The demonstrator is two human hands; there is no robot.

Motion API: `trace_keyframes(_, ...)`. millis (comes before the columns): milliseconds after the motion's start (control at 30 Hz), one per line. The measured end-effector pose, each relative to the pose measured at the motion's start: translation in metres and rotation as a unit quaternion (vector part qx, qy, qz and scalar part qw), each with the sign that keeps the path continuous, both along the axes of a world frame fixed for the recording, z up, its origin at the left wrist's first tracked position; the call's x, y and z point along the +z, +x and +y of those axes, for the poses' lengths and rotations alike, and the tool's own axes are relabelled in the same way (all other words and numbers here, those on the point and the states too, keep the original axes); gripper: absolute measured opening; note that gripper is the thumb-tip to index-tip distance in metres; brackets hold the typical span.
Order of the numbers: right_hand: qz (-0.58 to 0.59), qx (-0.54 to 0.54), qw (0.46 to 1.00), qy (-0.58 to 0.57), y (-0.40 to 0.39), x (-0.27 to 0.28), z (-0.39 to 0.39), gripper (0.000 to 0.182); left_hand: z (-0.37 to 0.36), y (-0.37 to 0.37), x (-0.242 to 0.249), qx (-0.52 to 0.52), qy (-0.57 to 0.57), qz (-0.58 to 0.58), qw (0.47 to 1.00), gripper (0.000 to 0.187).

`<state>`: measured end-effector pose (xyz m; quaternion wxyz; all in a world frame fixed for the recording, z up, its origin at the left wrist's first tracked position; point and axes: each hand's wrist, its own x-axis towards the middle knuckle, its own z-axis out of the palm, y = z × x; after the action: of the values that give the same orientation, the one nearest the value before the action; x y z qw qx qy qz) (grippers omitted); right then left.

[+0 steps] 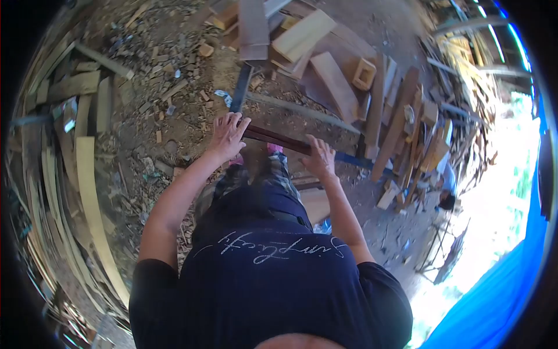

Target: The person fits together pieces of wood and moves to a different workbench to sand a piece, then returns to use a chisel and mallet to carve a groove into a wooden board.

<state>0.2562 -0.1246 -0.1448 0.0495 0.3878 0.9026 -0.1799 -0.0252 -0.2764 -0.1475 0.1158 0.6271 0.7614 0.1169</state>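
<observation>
A dark reddish-brown wooden bar (276, 138) lies crosswise in front of my body, at about shin height in the picture. My left hand (228, 138) is over its left end, fingers curled across it. Near the other end, my right hand (319, 159) grips the bar with the fingers over the top. A blue bar (356, 160) continues to the right past my right hand. Another dark blue bar (241, 87) runs away from my left hand; whether these join under the wood is hidden.
Stacked planks and offcuts (337, 87) lie ahead and to the right. Long timber strips (87, 192) line the left side. Wood chips (165, 75) cover the ground. A blue tarp (494, 291) hangs at the right, with another person (449, 189) nearer the planks.
</observation>
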Motion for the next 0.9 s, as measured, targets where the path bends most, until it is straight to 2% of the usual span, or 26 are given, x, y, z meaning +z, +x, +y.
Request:
trace_keyframes(67,-0.006,-0.046,0.999,0.023,0.037,0.007,0.001,0.071,0.015,0.005,-0.007,-0.035,-0.021,0.001,0.999,0.073)
trace_keyframes(133,-0.030,-0.161,0.986,0.010,0.074,0.010,-0.002,0.072,0.026,0.011,-0.018,-0.070,-0.040,0.003,0.997,0.070)
trace_keyframes(167,-0.034,-0.177,0.984,0.010,0.091,0.005,-0.003,0.072,0.030,0.011,-0.026,-0.070,-0.036,0.012,0.997,0.064)
trace_keyframes(267,0.089,-0.241,0.964,-0.064,0.121,-0.008,-0.012,0.074,0.037,0.010,-0.044,-0.071,-0.028,0.016,0.997,0.055)
trace_keyframes(367,0.141,-0.263,0.950,-0.089,0.102,-0.014,-0.014,0.074,0.038,0.008,-0.046,-0.072,0.005,0.023,0.997,0.044)
trace_keyframes(400,0.206,-0.267,0.935,-0.108,0.089,-0.014,-0.014,0.067,0.039,0.005,-0.046,-0.083,0.002,0.007,0.997,0.042)
trace_keyframes(433,0.209,-0.272,0.933,-0.111,0.079,-0.022,-0.010,0.067,0.039,0.004,-0.045,-0.091,0.000,-0.008,0.996,0.040)
trace_keyframes(533,0.284,-0.242,0.917,-0.141,0.055,-0.021,0.002,0.045,0.043,0.002,-0.041,-0.087,-0.016,-0.013,0.996,0.038)
trace_keyframes(567,0.287,-0.244,0.916,-0.140,0.055,-0.025,0.004,0.045,0.044,0.001,-0.038,-0.089,-0.016,-0.010,0.996,0.038)
trace_keyframes(633,0.393,-0.387,0.786,-0.281,0.064,-0.049,0.008,0.041,0.045,0.001,-0.033,-0.080,-0.037,-0.018,0.996,0.038)
trace_keyframes(667,0.398,-0.358,0.809,-0.245,0.076,-0.074,0.007,0.030,0.045,0.002,-0.032,-0.077,-0.038,-0.019,0.996,0.038)
trace_keyframes(700,0.395,-0.355,0.810,-0.246,0.076,-0.071,0.007,0.030,0.044,0.003,-0.033,-0.074,-0.030,-0.005,0.997,0.038)
trace_keyframes(767,0.319,-0.384,0.840,-0.214,0.074,-0.063,0.005,0.016,0.041,0.004,-0.035,-0.063,-0.022,0.007,0.998,0.039)
trace_keyframes(900,0.351,-0.403,0.824,-0.186,0.066,-0.060,0.000,0.018,0.041,0.001,-0.040,-0.069,-0.026,-0.002,0.997,0.038)
